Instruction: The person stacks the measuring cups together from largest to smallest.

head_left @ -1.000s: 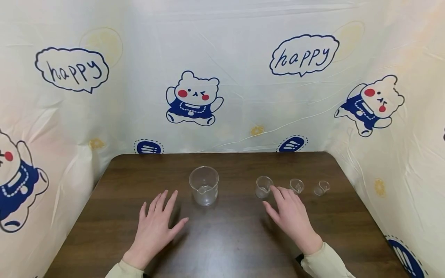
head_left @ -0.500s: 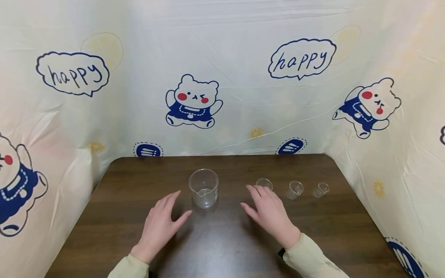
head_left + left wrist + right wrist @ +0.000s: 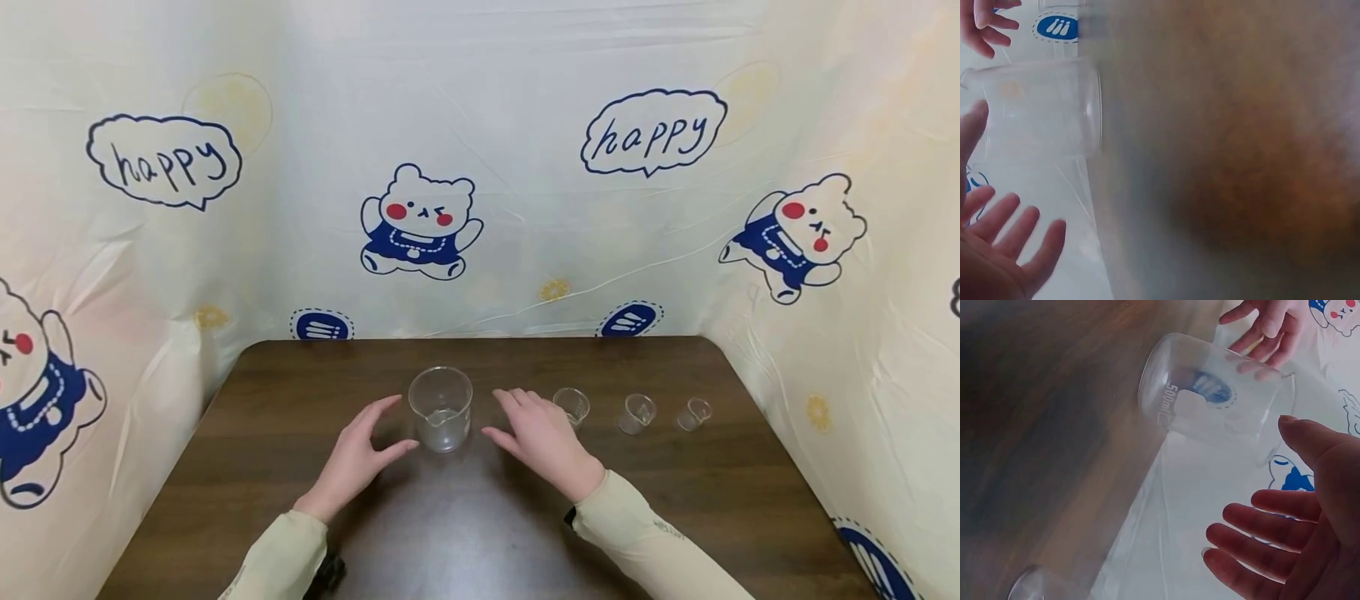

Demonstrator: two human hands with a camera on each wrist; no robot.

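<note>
1. The large glass [image 3: 442, 410] stands upright on the table [image 3: 187, 508], a little left of centre and between my two hands. I take 12 o'clock as the table's far edge.

2. My left hand [image 3: 356, 457] has its thumb and fingers spread in a wide curve towards the glass and has hold of nothing. From it, the large glass lies at about 2 o'clock.

3. My right hand [image 3: 543, 437] is just as loose, thumb apart from the fingers, and holds nothing either. From it, the large glass lies between 9 and 10 o'clock.

4. What matters most here, I judge, is the gap on each side: my left hand is nearer, its thumb tip just beside the glass wall, while a strip of table shows between the glass and my right hand. I cannot tell whether that left thumb touches.

5. The long axis of the large glass runs straight up, so both my hands face its curved side. Its spout points between 6 and 7 o'clock, and the right wrist view shows a "500ml" mark on the wall.

6. At 3 o'clock from the large glass, three small ones stand in a row: the nearest small glass [image 3: 576, 406], partly hidden by my right hand, then the middle small glass [image 3: 637, 414] and the end small glass [image 3: 693, 415].
</note>
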